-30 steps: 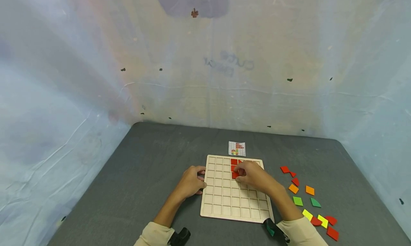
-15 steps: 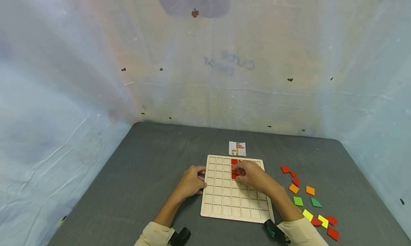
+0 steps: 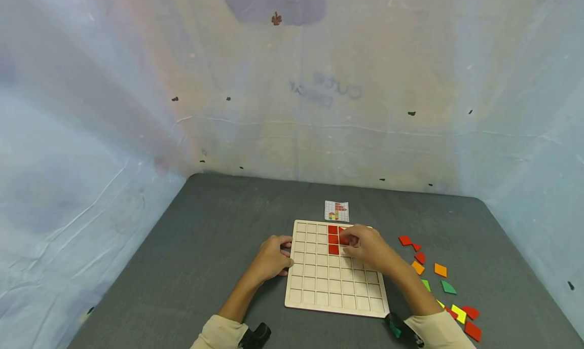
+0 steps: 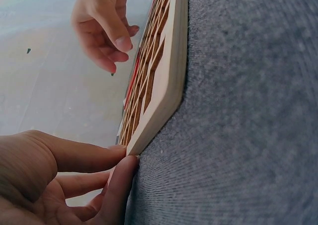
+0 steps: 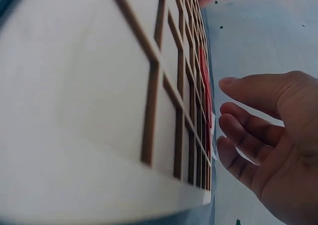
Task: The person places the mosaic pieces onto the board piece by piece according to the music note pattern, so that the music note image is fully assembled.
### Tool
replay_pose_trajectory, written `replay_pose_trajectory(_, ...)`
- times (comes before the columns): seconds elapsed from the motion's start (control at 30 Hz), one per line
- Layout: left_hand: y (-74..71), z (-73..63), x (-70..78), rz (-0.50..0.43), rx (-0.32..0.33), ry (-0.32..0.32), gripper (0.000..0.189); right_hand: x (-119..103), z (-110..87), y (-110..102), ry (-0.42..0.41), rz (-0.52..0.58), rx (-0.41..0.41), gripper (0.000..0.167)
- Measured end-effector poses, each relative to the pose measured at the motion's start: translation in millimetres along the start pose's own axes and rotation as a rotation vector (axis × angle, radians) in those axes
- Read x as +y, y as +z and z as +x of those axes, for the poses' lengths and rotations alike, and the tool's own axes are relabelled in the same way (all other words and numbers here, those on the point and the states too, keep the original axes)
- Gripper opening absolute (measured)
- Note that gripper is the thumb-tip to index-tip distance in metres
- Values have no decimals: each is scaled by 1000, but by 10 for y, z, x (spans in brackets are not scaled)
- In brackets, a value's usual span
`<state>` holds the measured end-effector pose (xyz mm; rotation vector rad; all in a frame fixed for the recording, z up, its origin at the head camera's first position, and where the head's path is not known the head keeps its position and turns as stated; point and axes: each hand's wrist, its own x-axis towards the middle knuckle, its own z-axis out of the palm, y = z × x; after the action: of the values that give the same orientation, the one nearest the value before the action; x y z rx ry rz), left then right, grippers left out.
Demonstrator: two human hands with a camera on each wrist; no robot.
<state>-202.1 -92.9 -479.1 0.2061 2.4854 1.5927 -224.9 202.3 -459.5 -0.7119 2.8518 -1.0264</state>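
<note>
**Left hand [image 3: 270,258] gripped the grid board [image 3: 315,283] while the right hand [image 3: 368,245] hovered over its far side**

The wooden board lay flat on the grey table [image 3: 237,212], near its middle. The left hand's thumb and fingers pinched the board's left edge, thumb above and a finger below. The right hand's fingers were loosely bent, with a narrow gap to the thumb; whether the fingertips touched anything could not be told.

Three red squares [image 3: 333,239] formed a column in the board's far rows. Just right of them sat more red [image 3: 342,232], partly hidden by the right hand, its shape unclear. A small pattern card [image 3: 336,210] lay just beyond the board's far edge.

Loose pieces were strewn on the table to the board's right. Farthest lay a red square [image 3: 405,240], a small red triangle [image 3: 416,247] and a red rounded piece [image 3: 420,258]. Nearer came two orange squares [image 3: 440,270], a dark green quarter-round [image 3: 448,287], and yellow pieces [image 3: 459,314] among further red ones [image 3: 472,331].
</note>
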Motion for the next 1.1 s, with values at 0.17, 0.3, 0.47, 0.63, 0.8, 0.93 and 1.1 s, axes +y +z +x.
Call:
replay_pose_trajectory(0.17,2,7,-11,0,-1,-1,62,63,-66,-82,20,14,16,31)
replay_pose_trajectory(0.3,3,8,-15,0,-3,2,62,101,-124,-143,38,23,46,35)
replay_pose_trajectory(0.47,2,2,-9,-8,-3,4,63,166,-190,-217,56,-14,78,39)
replay_pose_trajectory(0.63,5,-3,-7,-9,3,7,64,267,-246,-304,80,-73,108,43)
replay_pose_trajectory(0.8,5,-3,-16,-9,7,4,64,372,-314,-411,111,-128,148,48)
replay_pose_trajectory(0.93,2,-1,-22,-7,4,7,64,452,-378,-504,123,-141,169,51)
replay_pose_trajectory(1.1,2,3,-25,0,0,13,64,550,-460,-592,153,-157,175,54)
